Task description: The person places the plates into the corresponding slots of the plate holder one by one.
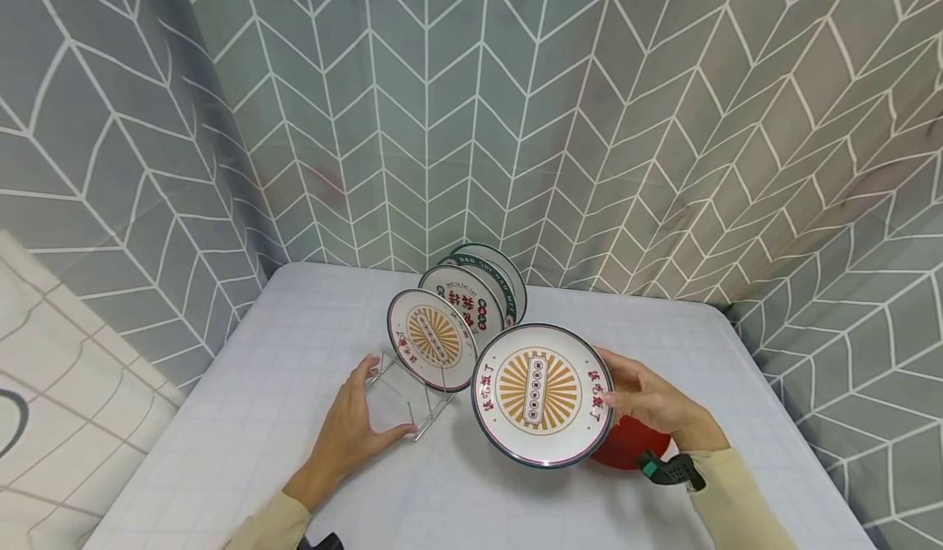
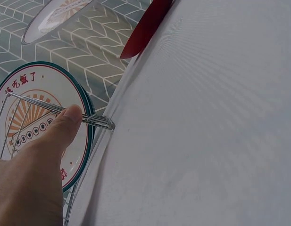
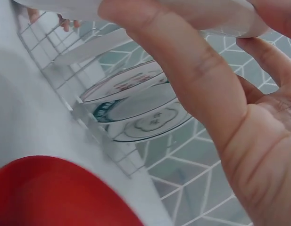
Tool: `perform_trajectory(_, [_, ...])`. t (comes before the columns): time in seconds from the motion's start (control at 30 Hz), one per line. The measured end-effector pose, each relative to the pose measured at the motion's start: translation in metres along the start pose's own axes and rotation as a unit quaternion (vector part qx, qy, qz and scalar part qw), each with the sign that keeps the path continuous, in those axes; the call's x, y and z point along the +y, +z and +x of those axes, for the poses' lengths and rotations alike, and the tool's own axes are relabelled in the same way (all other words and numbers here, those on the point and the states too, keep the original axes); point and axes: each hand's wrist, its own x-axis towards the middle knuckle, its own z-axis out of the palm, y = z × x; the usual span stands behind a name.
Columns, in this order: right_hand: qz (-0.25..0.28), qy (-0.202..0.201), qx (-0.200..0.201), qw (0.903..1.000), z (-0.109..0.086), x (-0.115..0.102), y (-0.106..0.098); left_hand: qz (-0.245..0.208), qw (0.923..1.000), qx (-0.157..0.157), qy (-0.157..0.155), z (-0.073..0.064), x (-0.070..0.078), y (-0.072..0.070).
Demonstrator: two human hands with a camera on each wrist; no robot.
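Note:
My left hand (image 1: 342,435) grips the front of a wire dish rack (image 1: 435,417), fingers and thumb spread across its two sides. In the left wrist view the thumb (image 2: 65,127) lies on a rack wire (image 2: 95,120). A white plate with a yellow sunburst (image 1: 432,337) leans at the rack's front; several patterned plates (image 1: 467,296) stand tilted behind it. My right hand (image 1: 656,403) holds another sunburst plate (image 1: 541,394) by its right edge, raised and facing the head camera, in front of and right of the rack. Its fingers behind the plate are partly hidden.
A red bowl-like object (image 1: 629,444) sits on the table under my right hand, partly covered by the held plate. White cloth (image 1: 412,501) covers the table. Patterned grey curtains (image 1: 471,124) hang behind and at both sides.

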Motion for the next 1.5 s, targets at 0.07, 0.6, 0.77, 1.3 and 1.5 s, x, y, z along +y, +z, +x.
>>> perform_trajectory(0.07, [0.000,-0.009,-0.005,0.9999,0.002,-0.010,-0.001,0.000,1.0000,-0.001,0.001,0.001,0.001,0.000])
perform_trajectory(0.6, [-0.069,-0.064,0.101,0.9905,0.073,-0.091,-0.019,-0.002,1.0000,0.003,0.001,0.000,0.003,0.000])
perform_trajectory(0.77, [-0.078,-0.037,0.145,0.9857,0.093,-0.073,-0.016,-0.004,1.0000,-0.004,-0.003,-0.002,0.003,0.000])
perform_trajectory(1.3, [-0.188,0.054,0.173,0.9653,0.130,-0.031,0.009,-0.012,0.9999,-0.005,-0.001,0.001,0.003,-0.004])
perform_trajectory(1.5, [-0.224,0.059,0.167,0.9584,0.135,-0.018,0.015,-0.009,1.0000,-0.002,0.003,0.000,0.001,-0.003])
